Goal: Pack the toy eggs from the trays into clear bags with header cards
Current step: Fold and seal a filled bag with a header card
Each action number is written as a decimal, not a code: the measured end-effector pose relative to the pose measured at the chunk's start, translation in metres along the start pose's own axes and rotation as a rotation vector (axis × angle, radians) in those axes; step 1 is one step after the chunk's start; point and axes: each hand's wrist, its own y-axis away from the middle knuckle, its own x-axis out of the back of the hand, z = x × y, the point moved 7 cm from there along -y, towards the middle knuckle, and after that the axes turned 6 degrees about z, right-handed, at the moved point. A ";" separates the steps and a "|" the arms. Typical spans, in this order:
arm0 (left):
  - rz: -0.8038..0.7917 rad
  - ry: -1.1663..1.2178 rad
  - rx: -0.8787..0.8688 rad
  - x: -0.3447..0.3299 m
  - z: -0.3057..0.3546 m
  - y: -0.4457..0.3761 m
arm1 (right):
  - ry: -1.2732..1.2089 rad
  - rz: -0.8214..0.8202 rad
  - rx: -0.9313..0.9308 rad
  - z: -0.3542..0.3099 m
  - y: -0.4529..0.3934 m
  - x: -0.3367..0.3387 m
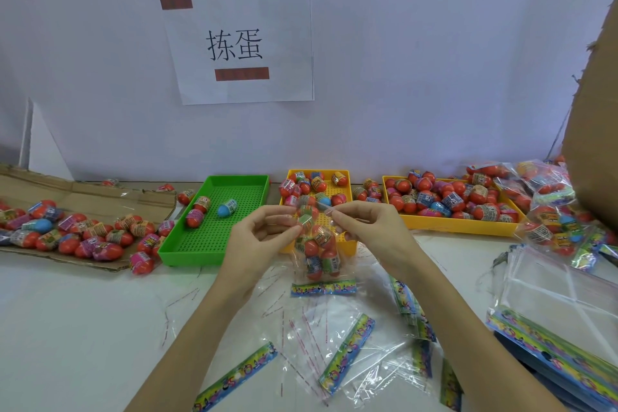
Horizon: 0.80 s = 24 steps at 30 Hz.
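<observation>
A clear bag (pixel 319 252) with several toy eggs inside hangs upside down above the table, its colourful header card (pixel 322 288) at the bottom. My left hand (pixel 259 236) pinches the bag's top edge on the left, and my right hand (pixel 366 227) pinches it on the right. Behind the bag stands a yellow tray (pixel 347 177) with several eggs. A green tray (pixel 207 244) to the left holds three eggs. A second yellow tray (pixel 461 227) on the right is heaped with eggs.
Flat cardboard (pixel 83 192) at the left carries many loose eggs. Empty clear bags with header cards (pixel 347 351) and peeled strips lie on the white table near me. A stack of empty bags (pixel 555 311) and filled bags (pixel 548 197) sit at the right, beside a cardboard box (pixel 595 127).
</observation>
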 end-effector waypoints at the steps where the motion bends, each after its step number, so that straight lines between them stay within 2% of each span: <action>1: 0.011 0.010 -0.010 0.001 0.001 -0.001 | -0.001 -0.003 -0.003 0.000 0.000 0.000; 8: 0.050 0.031 -0.007 0.006 -0.001 -0.003 | -0.010 -0.011 0.002 0.002 -0.002 0.003; 12: -0.010 0.194 0.052 0.006 -0.001 -0.004 | -0.055 -0.020 0.019 0.002 -0.003 0.007; 18: -0.054 0.267 0.123 0.003 -0.006 -0.005 | -0.088 -0.091 0.057 -0.003 -0.002 0.005; 24: -0.075 0.211 0.109 0.008 -0.002 -0.007 | -0.069 -0.125 0.085 -0.008 -0.003 0.005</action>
